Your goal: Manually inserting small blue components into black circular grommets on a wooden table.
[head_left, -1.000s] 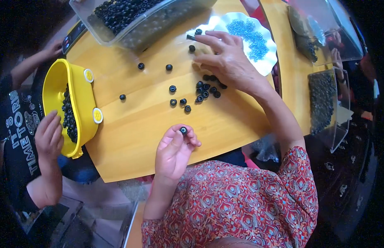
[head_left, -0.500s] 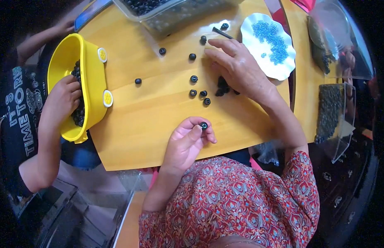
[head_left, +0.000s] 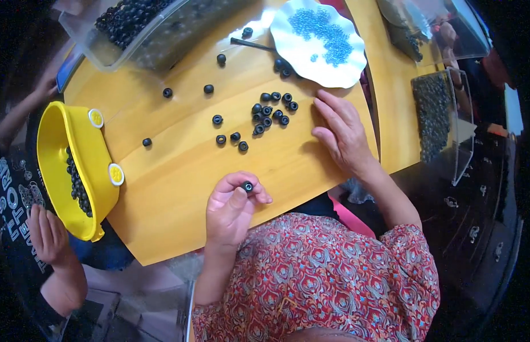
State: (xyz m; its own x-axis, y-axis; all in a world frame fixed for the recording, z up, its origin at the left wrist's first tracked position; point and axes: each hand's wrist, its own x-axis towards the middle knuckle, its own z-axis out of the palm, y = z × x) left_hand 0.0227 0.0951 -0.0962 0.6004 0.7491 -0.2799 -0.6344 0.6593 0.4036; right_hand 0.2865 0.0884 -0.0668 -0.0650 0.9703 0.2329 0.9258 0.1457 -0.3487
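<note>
Left hand point(head_left: 226, 214): near side of table point(head_left: 168, 199), palm up, thumb closed against fingers, no slack; has hold of one black ring point(head_left: 247, 186).
Held ring: at thumb and fingertips, above the table's near edge, its hole facing up, pale circle inside.
Right hand point(head_left: 345, 131): right of the cluster, palm down, fingers loosely extended, thumb apart; nothing seen in it. Cannot tell if it touches the table.
Cluster point(head_left: 266, 112): black rings bunched between the two hands, on the far side of the left hand, some touching.
Strays point(head_left: 208, 89): more black rings scattered left of and beyond the cluster, mostly apart; two sit at the plate's near-left edge.
Plate point(head_left: 333, 80): white, wavy rim, far right; blue beads point(head_left: 337, 51) spread on it.
Stick point(head_left: 252, 43): thin, dark, lying just left of the plate.
Tub point(head_left: 100, 162): yellow, white-and-yellow wheels on its side, left end; black heap point(head_left: 77, 182) inside.
Bin point(head_left: 131, 54): clear, far left, dark pieces inside.
Co-worker's hand point(head_left: 48, 236): near left, beside the tub, fingers extended.
</note>
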